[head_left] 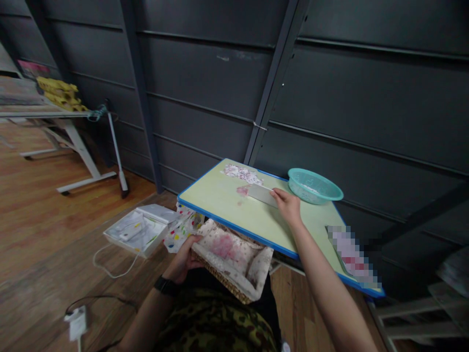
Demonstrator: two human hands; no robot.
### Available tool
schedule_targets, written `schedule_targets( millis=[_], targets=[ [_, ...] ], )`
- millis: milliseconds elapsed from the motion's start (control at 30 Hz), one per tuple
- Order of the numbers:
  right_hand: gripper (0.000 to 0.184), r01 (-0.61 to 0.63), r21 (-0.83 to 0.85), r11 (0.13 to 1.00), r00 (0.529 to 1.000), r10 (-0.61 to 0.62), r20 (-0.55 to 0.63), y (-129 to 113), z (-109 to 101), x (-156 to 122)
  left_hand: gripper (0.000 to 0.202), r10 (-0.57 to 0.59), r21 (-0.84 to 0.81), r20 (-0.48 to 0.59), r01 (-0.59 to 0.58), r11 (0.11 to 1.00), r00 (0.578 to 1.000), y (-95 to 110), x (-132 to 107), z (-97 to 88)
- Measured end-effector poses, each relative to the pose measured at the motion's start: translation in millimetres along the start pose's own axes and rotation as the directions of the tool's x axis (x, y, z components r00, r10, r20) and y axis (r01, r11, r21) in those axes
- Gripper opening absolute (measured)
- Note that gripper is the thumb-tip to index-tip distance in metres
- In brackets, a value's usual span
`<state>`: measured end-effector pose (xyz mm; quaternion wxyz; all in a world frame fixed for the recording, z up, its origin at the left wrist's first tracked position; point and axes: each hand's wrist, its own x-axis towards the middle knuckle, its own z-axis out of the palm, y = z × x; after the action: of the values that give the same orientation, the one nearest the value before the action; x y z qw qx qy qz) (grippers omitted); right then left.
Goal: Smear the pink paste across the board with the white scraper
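Observation:
My left hand grips the left rim of a woven basket with a pale cloth lining, held just under the table's near edge. Pink powdery stuff lies on the lining. Over the tabletop, my right hand is closed on the right end of a flat white rectangular piece; I cannot make out whether it is a card or a scraper. Beside its left end is a pink smear on the table. Farther back sits a pile of small white and pinkish bits.
The yellow table has a blue rim. A green plastic basket stands at its back right, a blurred-out flat item at the right. On the floor are an opened white box, a dotted bag and a power strip.

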<state>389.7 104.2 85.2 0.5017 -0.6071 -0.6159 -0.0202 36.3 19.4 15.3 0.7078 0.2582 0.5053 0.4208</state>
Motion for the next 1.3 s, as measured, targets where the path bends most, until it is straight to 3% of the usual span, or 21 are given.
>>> schedule_targets(
  millis=[267,433,567,733,900,1300],
  targets=[
    [0.045,0.064,-0.164,0.984,0.995,-0.075,-0.062,-6.1,-8.9,0.1,0.031,-0.004,-0.024,-0.011,0.004,1.0,1.0,0.3,-0.5,0.5],
    [0.041,0.136,-0.152,0.979,0.991,-0.137,0.002,-12.9,-0.4,-0.2,0.032,0.002,-0.039,-0.023,-0.003,0.999,1.0,0.8,-1.7,1.6],
    [0.045,0.119,-0.167,0.979,0.993,-0.119,0.008,-14.1,-3.9,-2.9,0.032,0.002,-0.06,-0.033,-0.004,0.998,0.999,1.6,-4.1,3.0],
    [0.051,0.076,-0.092,0.993,0.997,-0.078,-0.024,-15.0,-8.6,-4.4,0.028,-0.006,-0.056,-0.06,0.002,0.998,0.998,3.5,-4.8,5.1],
    [0.052,0.002,0.022,1.0,1.0,-0.003,0.03,-15.4,-5.5,-3.3,0.023,-0.018,-0.056,-0.065,0.014,0.998,0.998,6.0,-5.9,6.8],
    [0.054,-0.124,0.229,0.966,0.991,0.107,0.083,-24.2,3.6,-7.7,0.03,-0.003,-0.022,-0.041,0.002,1.0,0.999,3.6,-2.4,2.9]
  ],
)
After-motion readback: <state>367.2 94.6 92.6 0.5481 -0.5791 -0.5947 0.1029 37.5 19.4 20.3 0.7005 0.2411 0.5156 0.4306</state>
